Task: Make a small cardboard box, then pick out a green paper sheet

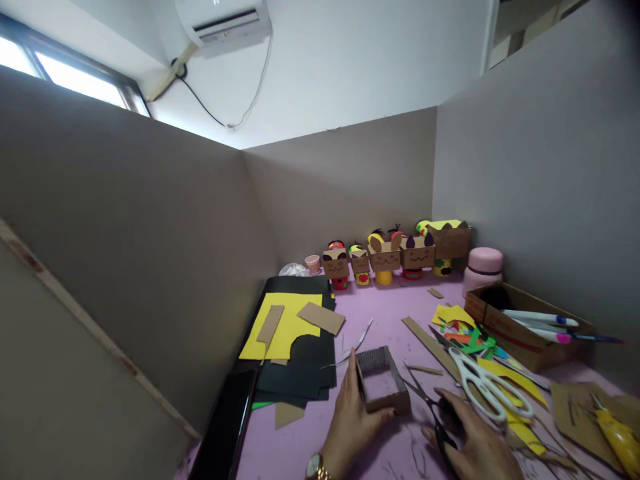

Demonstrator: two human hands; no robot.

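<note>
- The left hand (350, 420) holds a small open cardboard frame (381, 380) that stands on the pink table (385, 310). The fingers are bent around the left wall of the frame and the thumb presses on its near side, so the hand is gripping it.
- The right hand (475, 437) lies just to the right of the frame, flat on the table. Its fingers rest over the handle of the black scissors (430, 407); I cannot tell if they really close around the handle.
- The blades of the black scissors point up and left, toward the right wall of the frame, and end just beside it.
- The white scissors (487, 383) lie further right of the frame, on yellow paper scraps (520, 393).
- A long cardboard strip (430, 343) lies behind and right of the frame, slanted.
- Left of the frame there is a stack of black paper sheets (300, 360), with a yellow sheet (285, 327) and some cardboard pieces (320, 317) on top.
- A dark phone (227, 420) lies at the near left, well apart from the frame.
- Far behind the frame, against the back wall, a row of small cardboard box figures (385, 257) with drawn faces stands on coloured cups.
- A pink container (483, 267) stands to the right of this row.
- A cardboard box with marker pens (530, 323) is well to the right of the frame.
- A yellow glue bottle (620, 433) lies at the far right edge.
</note>
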